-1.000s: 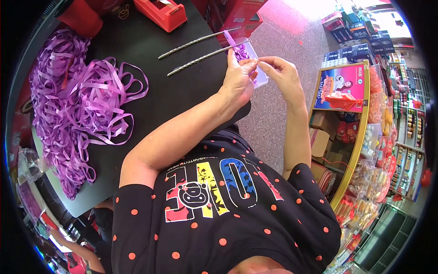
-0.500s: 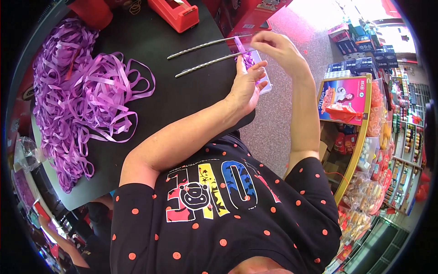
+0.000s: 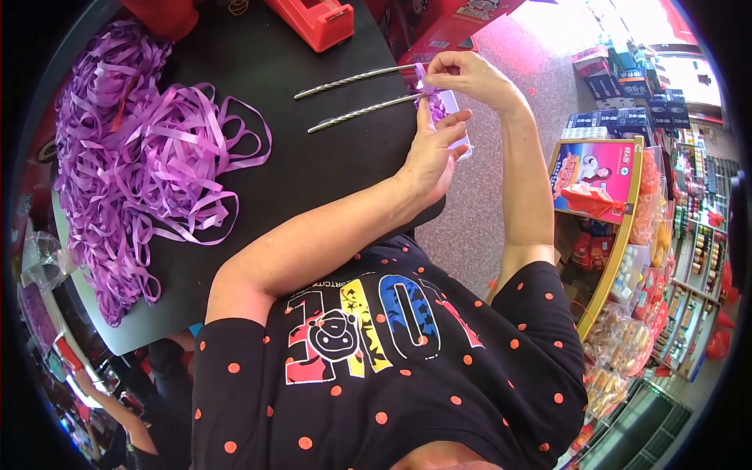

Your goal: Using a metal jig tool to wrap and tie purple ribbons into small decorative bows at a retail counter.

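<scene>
Two twisted metal rods [image 3: 348,117] lie side by side, reaching over the dark table's right edge. Purple ribbon [image 3: 421,77] spans their right ends. My right hand [image 3: 470,78] comes from beyond the rods, its thumb and index finger pinched on that ribbon. Below it, my left hand [image 3: 433,153] has its thumb raised against the ribbon at the nearer rod, with the other fingers apart and loosely bent. Behind the left fingers is a white container [image 3: 452,102] with purple ribbon at it, partly hidden by the hand.
A large tangled heap of purple ribbon [image 3: 180,141] covers the table's left side. A red tape dispenser [image 3: 321,23] stands at the table's far edge. Red boxes [image 3: 439,31] are beyond the rods. At right is a gold-edged display shelf [image 3: 627,227] with packaged goods.
My right hand has moved slightly left and down, and its fingers now pinch the ribbon at the rods. My left hand stays beside the nearer rod. The whole view has shifted slightly.
</scene>
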A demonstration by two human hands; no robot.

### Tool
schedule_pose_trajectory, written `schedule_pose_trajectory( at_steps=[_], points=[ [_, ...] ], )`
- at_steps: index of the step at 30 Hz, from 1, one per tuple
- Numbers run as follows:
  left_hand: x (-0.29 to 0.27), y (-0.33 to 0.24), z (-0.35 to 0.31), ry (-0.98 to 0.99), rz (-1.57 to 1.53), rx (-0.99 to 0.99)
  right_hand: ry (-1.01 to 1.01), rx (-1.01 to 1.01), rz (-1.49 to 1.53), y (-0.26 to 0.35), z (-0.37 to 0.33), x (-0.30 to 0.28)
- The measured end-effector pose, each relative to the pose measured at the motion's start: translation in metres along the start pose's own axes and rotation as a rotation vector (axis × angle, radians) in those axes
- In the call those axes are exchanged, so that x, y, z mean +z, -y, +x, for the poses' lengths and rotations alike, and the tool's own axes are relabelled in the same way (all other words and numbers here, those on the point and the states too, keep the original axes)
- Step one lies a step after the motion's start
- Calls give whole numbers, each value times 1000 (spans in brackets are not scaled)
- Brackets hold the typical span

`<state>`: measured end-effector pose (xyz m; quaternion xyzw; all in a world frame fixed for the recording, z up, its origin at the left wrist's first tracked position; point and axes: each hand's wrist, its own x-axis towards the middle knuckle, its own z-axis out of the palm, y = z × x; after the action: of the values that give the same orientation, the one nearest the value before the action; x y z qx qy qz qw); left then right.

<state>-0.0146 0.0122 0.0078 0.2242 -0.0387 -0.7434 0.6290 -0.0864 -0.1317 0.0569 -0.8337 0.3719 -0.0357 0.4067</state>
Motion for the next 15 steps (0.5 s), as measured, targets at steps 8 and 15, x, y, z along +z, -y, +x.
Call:
schedule_pose_trajectory(
  at_steps=[8, 15],
  points=[
    [1, 0, 0, 11, 2, 2, -74, 17, -23, 2, -4, 6],
    [-1, -2, 2, 34, 19, 11, -160, 114, -167, -1, -5, 11]
  ],
)
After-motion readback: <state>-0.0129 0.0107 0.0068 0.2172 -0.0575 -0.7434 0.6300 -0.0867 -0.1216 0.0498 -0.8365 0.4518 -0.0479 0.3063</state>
